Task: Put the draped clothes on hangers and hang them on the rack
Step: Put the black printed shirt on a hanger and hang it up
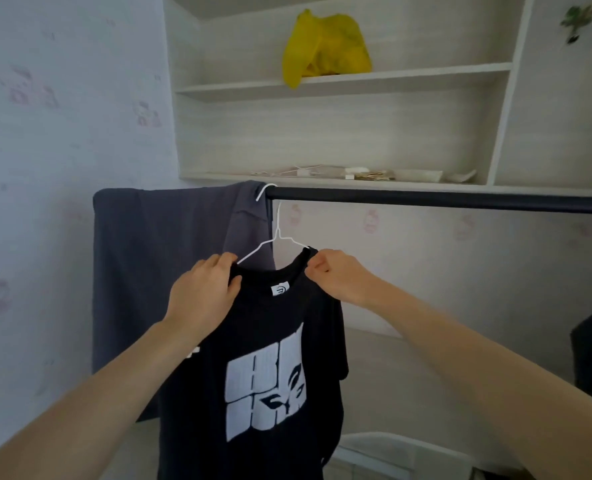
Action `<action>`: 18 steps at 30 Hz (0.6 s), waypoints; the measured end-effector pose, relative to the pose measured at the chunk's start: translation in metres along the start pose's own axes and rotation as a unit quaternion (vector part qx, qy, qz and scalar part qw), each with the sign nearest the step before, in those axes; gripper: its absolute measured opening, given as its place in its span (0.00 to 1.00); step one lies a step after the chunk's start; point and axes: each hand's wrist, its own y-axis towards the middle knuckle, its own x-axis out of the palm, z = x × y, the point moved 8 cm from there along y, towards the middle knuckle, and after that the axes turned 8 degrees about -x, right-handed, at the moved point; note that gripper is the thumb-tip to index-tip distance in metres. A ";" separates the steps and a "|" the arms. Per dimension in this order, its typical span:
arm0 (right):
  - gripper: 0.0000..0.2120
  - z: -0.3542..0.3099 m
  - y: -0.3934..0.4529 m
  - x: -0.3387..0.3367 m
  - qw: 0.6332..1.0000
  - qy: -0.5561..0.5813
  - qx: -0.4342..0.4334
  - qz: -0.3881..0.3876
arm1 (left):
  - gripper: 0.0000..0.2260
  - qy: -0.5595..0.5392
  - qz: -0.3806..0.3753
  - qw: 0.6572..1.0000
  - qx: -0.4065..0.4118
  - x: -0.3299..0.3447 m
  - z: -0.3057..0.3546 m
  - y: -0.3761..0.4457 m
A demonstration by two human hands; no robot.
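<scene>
Fingers [218,263] of the left hand [201,292] grip the collar of a black T-shirt [270,375]; the right hand [339,275] pinches the other shoulder. The shirt hangs on a white wire hanger [277,237] hooked over the black rack bar [426,199], beside a draped grey garment [169,258]. Its hem is cut off below. The white chest print and neck label are unreadable. Bare bar runs rightward.

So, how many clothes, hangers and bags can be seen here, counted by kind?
T-shirts: 2, a black printed T-shirt gripped by the left hand and right hand, and a grey T-shirt draped on the rack bar
White wire hangers: 1
Yellow plastic bags: 1
Total: 4
</scene>
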 end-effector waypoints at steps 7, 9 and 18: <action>0.21 -0.003 0.052 0.023 0.994 -0.064 -0.055 0.063 | 0.13 0.030 0.005 0.999 -0.036 0.022 -0.014 0.004; 0.22 -0.004 0.065 0.025 0.991 -0.080 -0.074 0.081 | 0.13 0.039 0.021 0.998 -0.036 0.023 -0.013 0.007; 0.10 0.010 0.118 0.020 0.985 -0.042 -0.077 0.146 | 0.08 0.076 0.066 0.995 0.005 0.015 -0.007 0.026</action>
